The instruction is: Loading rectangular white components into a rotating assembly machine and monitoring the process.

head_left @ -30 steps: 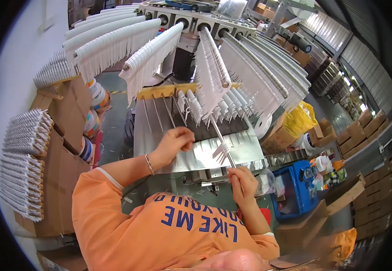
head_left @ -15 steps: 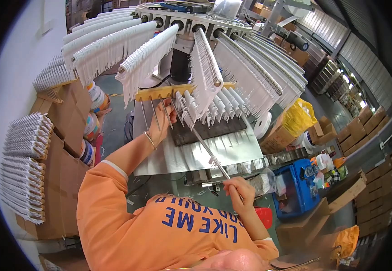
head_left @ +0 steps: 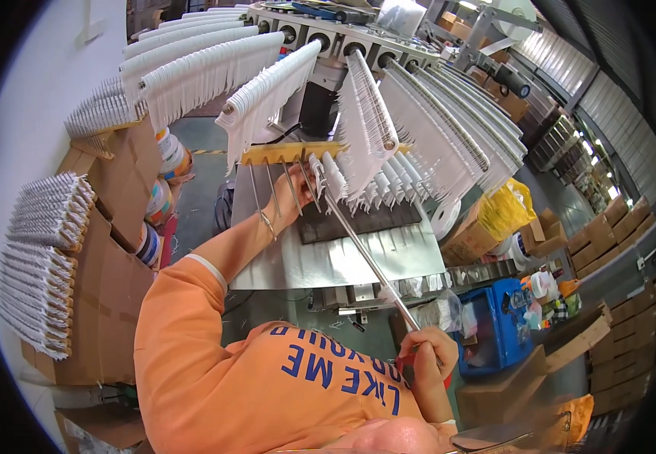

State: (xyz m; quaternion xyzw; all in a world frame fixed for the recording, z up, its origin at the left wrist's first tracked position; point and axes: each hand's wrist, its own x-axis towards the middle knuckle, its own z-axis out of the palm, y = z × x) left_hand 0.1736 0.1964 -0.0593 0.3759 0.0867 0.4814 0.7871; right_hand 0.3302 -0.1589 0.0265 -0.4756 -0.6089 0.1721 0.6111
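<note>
My right hand [head_left: 430, 352] is closed around the near end of a long thin metal rod [head_left: 366, 253]. The rod slants away to the far left, toward a yellow wooden bar [head_left: 267, 154] with metal pins and white, fringed thin strips [head_left: 388, 185] hung on several of them. By the rod's far end my left hand [head_left: 295, 194] reaches in among the pins, fingers curled in. What those fingers grip is hidden by the pins and the white strips. A small whitish bit [head_left: 387, 291] clings to the rod near my right hand. Beneath lies a dark slab [head_left: 366, 224] on a metal sheet [head_left: 305, 265].
Above stands a machine [head_left: 309, 34] with radiating rods full of white strips [head_left: 369, 121], overhanging the bar. Filled pin racks [head_left: 37, 295] sit on cartons [head_left: 108, 303] at left. On the right are a blue bin [head_left: 498, 325], a yellow bag [head_left: 508, 204] and cardboard boxes [head_left: 506, 390].
My right hand has moved nearer my body and a little right, drawing the rod's near end along. My left hand stays among the pins. The whole view has shifted slightly.
</note>
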